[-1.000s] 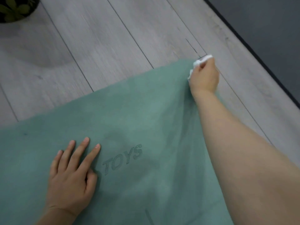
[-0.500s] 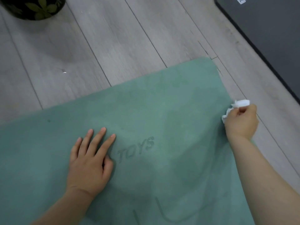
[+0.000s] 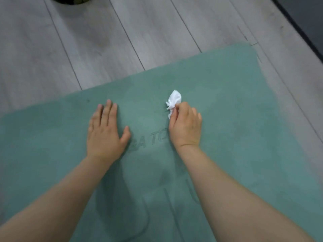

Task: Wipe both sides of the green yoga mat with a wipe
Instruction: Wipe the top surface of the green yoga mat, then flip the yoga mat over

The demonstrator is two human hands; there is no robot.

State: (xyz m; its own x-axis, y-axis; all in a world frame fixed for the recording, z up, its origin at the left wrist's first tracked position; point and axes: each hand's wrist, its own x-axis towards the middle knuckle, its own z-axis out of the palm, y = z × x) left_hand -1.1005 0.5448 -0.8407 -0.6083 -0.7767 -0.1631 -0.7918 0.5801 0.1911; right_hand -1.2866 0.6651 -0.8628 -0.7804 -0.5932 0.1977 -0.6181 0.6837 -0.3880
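The green yoga mat (image 3: 227, 105) lies flat on the floor and fills the lower part of the view, its far edge running from lower left to upper right. My left hand (image 3: 104, 133) presses flat on it with straight fingers. To its right, near the middle of the mat, my right hand (image 3: 186, 126) grips a crumpled white wipe (image 3: 173, 101) that sticks out past my fingers and touches the mat. Embossed letters (image 3: 150, 142) show between my two hands, partly hidden by my right wrist.
Grey wood-plank floor (image 3: 122, 41) stretches beyond the mat. A dark pot with green leaves (image 3: 71, 0) stands at the top edge, left of centre. A dark grey mat (image 3: 307, 16) lies at the top right corner.
My right hand has carried the wipe from the mat's far right corner, down the right edge, then left to the middle of the mat. My left hand stays flat on the mat.
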